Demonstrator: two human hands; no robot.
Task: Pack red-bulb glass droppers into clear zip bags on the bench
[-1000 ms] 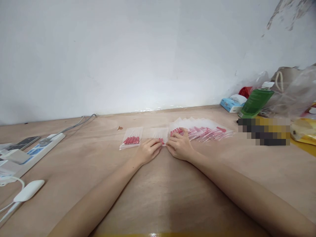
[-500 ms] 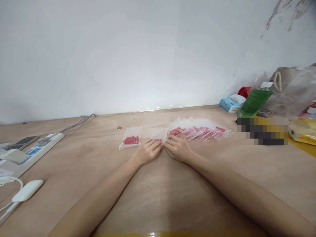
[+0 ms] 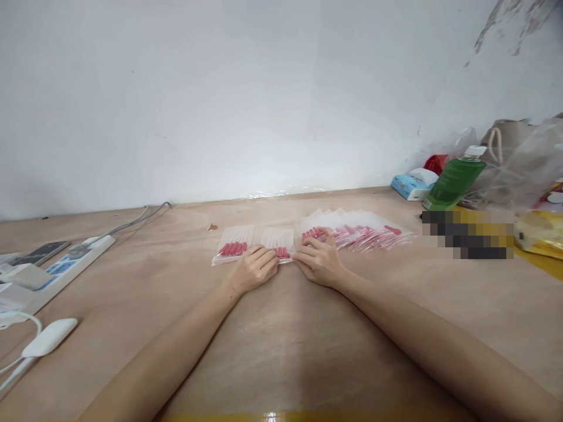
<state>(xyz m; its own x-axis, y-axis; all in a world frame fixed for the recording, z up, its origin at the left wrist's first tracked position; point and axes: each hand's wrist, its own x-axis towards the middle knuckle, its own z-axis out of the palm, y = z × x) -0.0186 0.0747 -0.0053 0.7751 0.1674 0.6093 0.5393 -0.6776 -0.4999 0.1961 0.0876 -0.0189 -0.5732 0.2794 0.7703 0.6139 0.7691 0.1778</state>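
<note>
A small clear plastic bag (image 3: 280, 239) with several red-ended thin items lies flat between my hands. My left hand (image 3: 255, 267) is closed at its lower left edge, fingers curled and pressed together. My right hand (image 3: 320, 261) pinches the lower right corner, its index finger raised over the neighbouring bags. To the left lies a stack of similar bags (image 3: 233, 245) with red-ended items. Beyond my right hand, a fanned row of such bags (image 3: 358, 228) overlaps. The thumbs are mostly hidden, and the items' exact kind is unclear.
A white power strip (image 3: 83, 261), a phone (image 3: 44, 253) and a white cabled device (image 3: 50, 338) lie at left. At right are a tissue pack (image 3: 411, 186), a green bottle (image 3: 455, 179) and plastic bags (image 3: 528, 158). A wall (image 3: 264, 99) stands behind the table.
My left hand has slid left along the bag's lower edge, uncovering more of its red ends. My right hand has barely moved at the right corner.
</note>
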